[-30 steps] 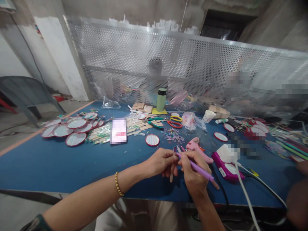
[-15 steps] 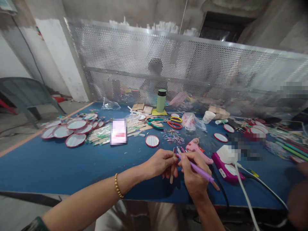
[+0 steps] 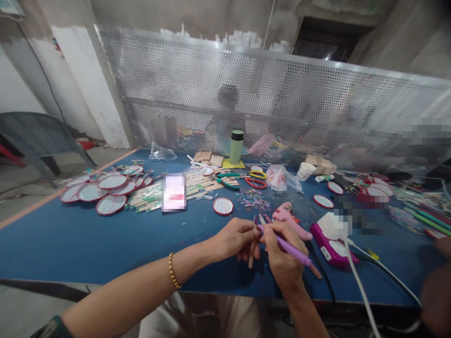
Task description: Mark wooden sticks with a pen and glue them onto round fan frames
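Near the front edge of the blue table, my left hand (image 3: pixel 234 238) is closed on a flat wooden stick (image 3: pixel 251 259) that stands nearly upright and is purple at its top. My right hand (image 3: pixel 288 258) grips a purple pen-like tool (image 3: pixel 295 252) slantwise, its front end against or very close to the stick; the exact contact is hidden by my fingers. From the tool's rear end sticks out a brownish tip (image 3: pixel 315 271). A pink glue gun (image 3: pixel 292 223) lies just beyond my right hand. A round red-rimmed disc (image 3: pixel 223 206) lies beyond my left hand.
Left: a pile of red-rimmed discs (image 3: pixel 112 181), wooden sticks (image 3: pixel 144 198) and a phone (image 3: pixel 174 192). Behind: pliers (image 3: pixel 255 183), small coloured pieces (image 3: pixel 253 200), a green bottle (image 3: pixel 236 148). Right: a magenta power strip (image 3: pixel 329 251) with cables, and part of another person (image 3: pixel 437 291).
Almost nothing differs. Both hands keep the same hold in the same place.
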`<state>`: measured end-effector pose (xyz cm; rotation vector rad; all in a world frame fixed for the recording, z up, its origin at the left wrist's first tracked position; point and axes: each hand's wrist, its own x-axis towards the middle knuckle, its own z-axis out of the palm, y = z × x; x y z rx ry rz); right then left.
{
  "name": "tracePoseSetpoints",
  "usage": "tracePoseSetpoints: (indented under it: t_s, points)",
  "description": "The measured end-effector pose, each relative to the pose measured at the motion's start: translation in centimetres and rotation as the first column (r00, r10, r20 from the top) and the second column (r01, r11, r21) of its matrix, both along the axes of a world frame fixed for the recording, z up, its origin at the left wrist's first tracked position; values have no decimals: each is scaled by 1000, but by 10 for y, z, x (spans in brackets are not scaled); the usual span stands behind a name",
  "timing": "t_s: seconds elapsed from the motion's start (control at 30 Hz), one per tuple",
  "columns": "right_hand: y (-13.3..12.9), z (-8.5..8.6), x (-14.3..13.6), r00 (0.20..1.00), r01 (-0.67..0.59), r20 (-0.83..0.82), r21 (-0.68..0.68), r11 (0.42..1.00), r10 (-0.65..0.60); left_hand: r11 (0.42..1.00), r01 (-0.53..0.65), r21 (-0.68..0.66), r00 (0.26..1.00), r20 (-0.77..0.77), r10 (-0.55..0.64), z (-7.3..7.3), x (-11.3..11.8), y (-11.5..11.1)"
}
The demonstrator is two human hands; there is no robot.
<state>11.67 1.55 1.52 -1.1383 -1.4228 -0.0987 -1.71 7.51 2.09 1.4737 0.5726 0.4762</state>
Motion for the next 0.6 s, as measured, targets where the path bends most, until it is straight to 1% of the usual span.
tracePoseSetpoints:
  t_s: [0.13,0.37,0.6]
  points:
    - [-1,1,0,1000,13,-10,-4,1000,-13,1000,0,-13,1000,23,0,-1,0,1]
    - [0,2,0,1000,-10,-14,-4,1000,10,1000,0,-7,1000,20,1,-1,0,1]
    - [0,0,0,1000,19,-11,1,1000,-19,1000,-2,-14,1000,27,3,-4,1,1]
